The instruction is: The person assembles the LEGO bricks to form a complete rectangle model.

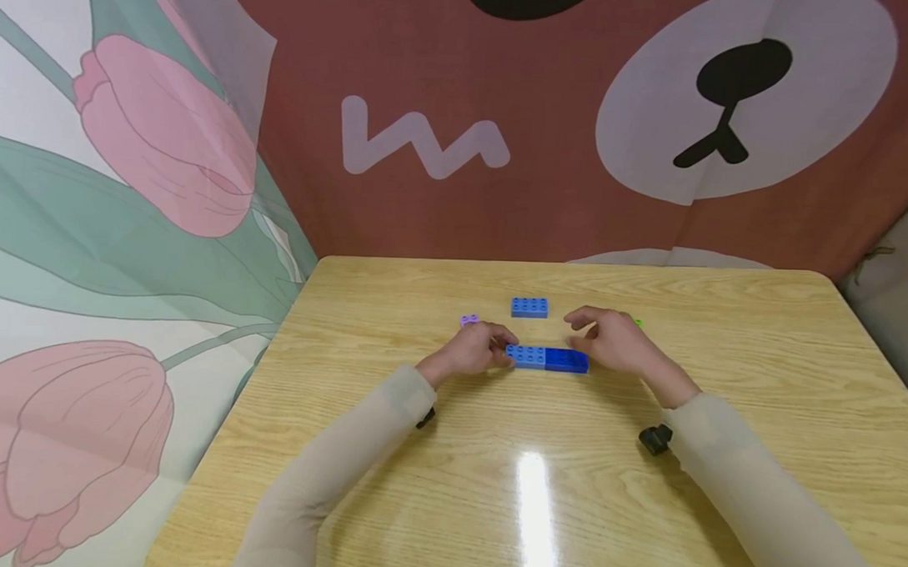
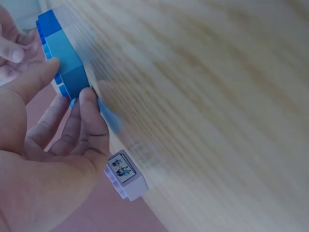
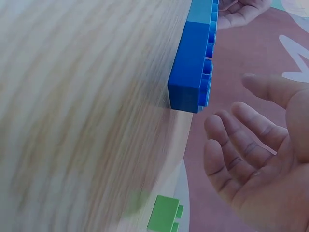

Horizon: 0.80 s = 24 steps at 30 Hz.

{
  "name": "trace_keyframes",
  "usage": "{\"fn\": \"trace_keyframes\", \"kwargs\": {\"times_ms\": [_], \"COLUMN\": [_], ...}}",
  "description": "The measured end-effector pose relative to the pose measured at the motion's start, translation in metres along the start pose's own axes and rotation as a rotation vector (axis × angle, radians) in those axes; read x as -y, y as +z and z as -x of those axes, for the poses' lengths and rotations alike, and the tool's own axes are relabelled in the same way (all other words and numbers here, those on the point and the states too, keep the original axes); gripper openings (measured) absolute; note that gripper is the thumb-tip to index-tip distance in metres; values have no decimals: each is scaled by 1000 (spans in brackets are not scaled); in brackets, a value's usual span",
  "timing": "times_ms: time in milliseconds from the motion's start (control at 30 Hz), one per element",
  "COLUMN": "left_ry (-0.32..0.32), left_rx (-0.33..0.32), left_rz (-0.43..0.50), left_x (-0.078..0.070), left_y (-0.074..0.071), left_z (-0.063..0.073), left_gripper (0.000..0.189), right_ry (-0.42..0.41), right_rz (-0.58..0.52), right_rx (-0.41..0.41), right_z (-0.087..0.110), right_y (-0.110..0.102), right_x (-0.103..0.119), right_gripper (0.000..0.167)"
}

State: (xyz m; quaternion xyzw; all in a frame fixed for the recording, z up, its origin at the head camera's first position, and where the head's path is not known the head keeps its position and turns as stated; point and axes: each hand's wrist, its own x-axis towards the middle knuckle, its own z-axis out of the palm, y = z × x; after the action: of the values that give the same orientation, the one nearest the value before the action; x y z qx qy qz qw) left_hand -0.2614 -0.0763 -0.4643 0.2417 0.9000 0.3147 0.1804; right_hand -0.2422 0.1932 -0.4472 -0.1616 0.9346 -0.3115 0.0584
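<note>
My left hand (image 1: 472,351) pinched the light-blue end of the 2-brick row (image 1: 547,358) between thumb and fingers; my right hand (image 1: 615,343) hung spread just off the dark end. Light, stiff, slick plastic, I reckoned, so best gripped by the long sides.

Two hands, both forearms extended forward, sleeved to the wrist.
Left hand (image 1: 476,349): fingers curled, thumb and fingertips (image 2: 86,99) pinching. Right hand (image 1: 611,342): palm exposed, fingers (image 3: 227,145) loosely bent, gripping nothing. Hands near each other.
</note>
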Motion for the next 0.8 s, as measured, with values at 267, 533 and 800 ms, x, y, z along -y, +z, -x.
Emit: {"fn": "trace_keyframes", "kwargs": {"times_ms": [267,533,800], "left_ry": [-16,-11,-8], "left_rx": [-1,11,11], "left_rz": [16,15,9], "left_x": [0,-1,-1], "left_y": [1,0,0], "left_z": [-1,0,0], "left_gripper": [32,31,32], "right_ry": [45,77,102], "right_rz": [-49,-48,-90], "right_rx": [-17,-31,-29], "right_z": [-13,-25,-36], "right_y": [1,0,2], "right_x": [5,8,5], "right_gripper": [42,40,39]}}
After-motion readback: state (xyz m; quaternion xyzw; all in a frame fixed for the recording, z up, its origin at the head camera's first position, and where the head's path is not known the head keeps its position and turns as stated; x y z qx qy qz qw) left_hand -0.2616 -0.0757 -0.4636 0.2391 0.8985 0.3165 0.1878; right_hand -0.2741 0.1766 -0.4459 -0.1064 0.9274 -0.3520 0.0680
